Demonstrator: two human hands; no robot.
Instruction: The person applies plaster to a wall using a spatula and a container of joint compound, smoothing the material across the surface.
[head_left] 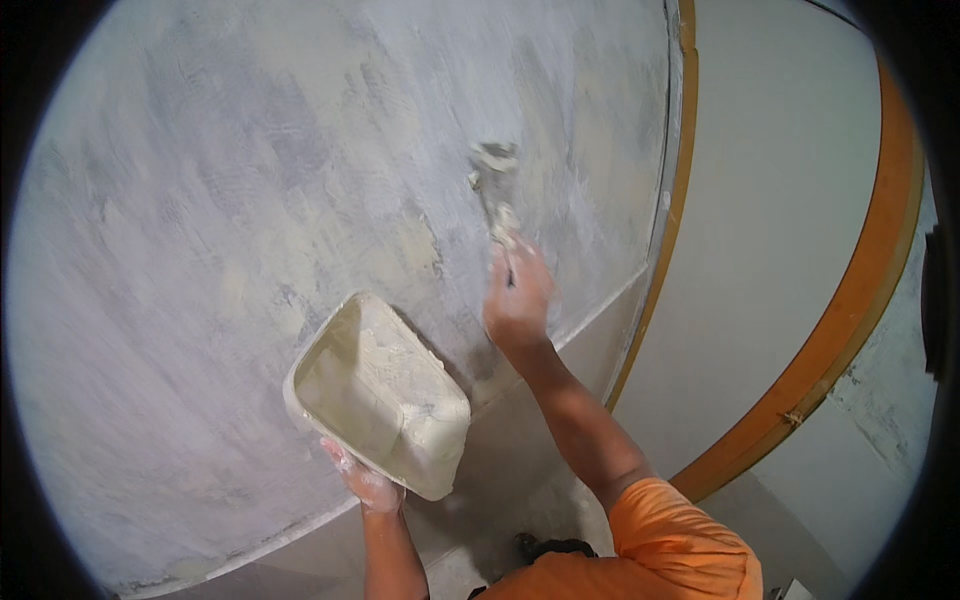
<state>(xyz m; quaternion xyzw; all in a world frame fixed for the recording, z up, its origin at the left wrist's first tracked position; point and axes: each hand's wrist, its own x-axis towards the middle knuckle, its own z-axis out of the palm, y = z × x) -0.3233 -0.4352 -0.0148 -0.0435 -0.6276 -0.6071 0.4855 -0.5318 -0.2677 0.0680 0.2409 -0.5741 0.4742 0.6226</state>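
Note:
My right hand (520,295) is closed round the handle of a putty knife (495,185), raised in front of the wall. Pale putty clings to the blade's tip and to the neck near my fingers. Whether the blade touches the wall I cannot tell. Lower and to the left, my left hand (368,482) grips a cream plastic tub (300,400) from below, its fingers partly hidden behind it. The tub is tilted, with putty smeared over its inner walls. White putty also coats my left hand.
The grey wall (250,130) carries streaky, patchy putty. To the right stands a pale door panel (780,200) within an orange-brown wooden frame (830,340). A thin pale strip (290,530) runs along the wall's foot, above the floor (530,500).

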